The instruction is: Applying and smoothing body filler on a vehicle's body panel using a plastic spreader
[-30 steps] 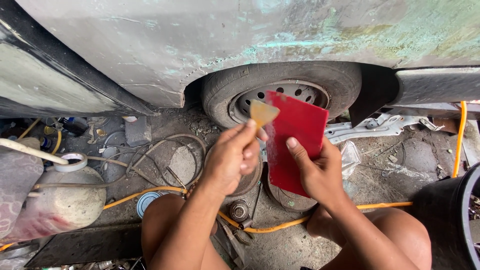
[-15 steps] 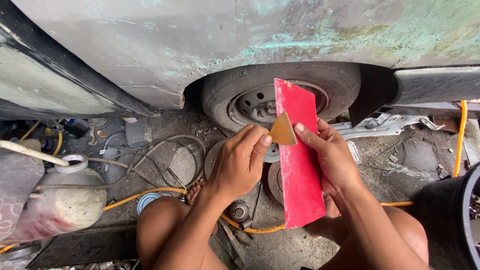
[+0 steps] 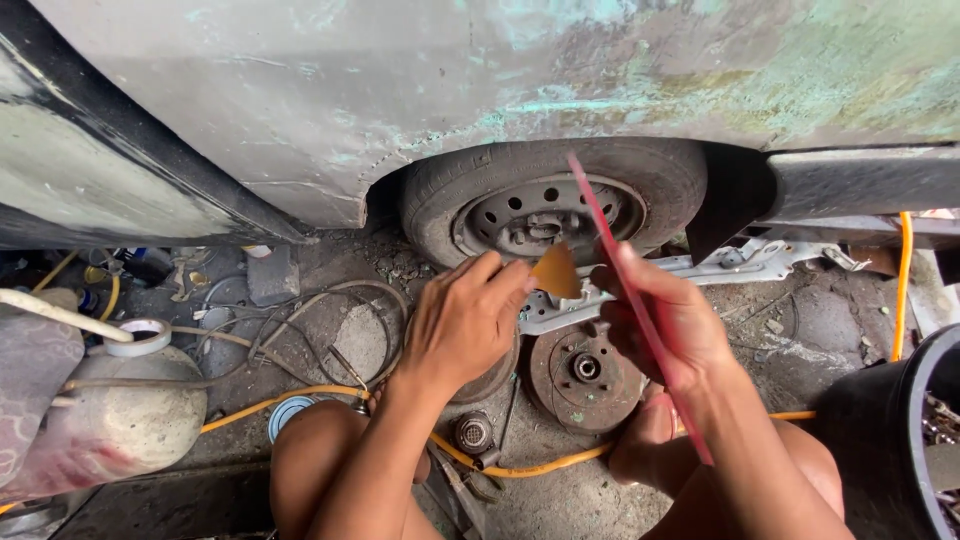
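Observation:
My right hand [image 3: 672, 318] grips a flat red board [image 3: 628, 280], now turned edge-on so it shows as a thin red line slanting from upper left to lower right. My left hand [image 3: 468, 322] pinches a small tan spreader [image 3: 557, 272] by its lower edge, its tip close to the left of the board. Both hands hover in front of a worn car wheel [image 3: 545, 200] under a sanded, patchy grey-green body panel [image 3: 450, 80]. My bare knees show at the bottom.
A rusty brake disc [image 3: 585, 372] and small metal parts lie on the dirty ground under my hands. An orange hose [image 3: 300, 398] winds across the floor. A tape roll [image 3: 137, 336] rests on a covered lump at left. A black bucket [image 3: 905, 420] stands at right.
The red board has rotated from facing me to edge-on. My left hand with the spreader dropped from the board's top to beside its left face.

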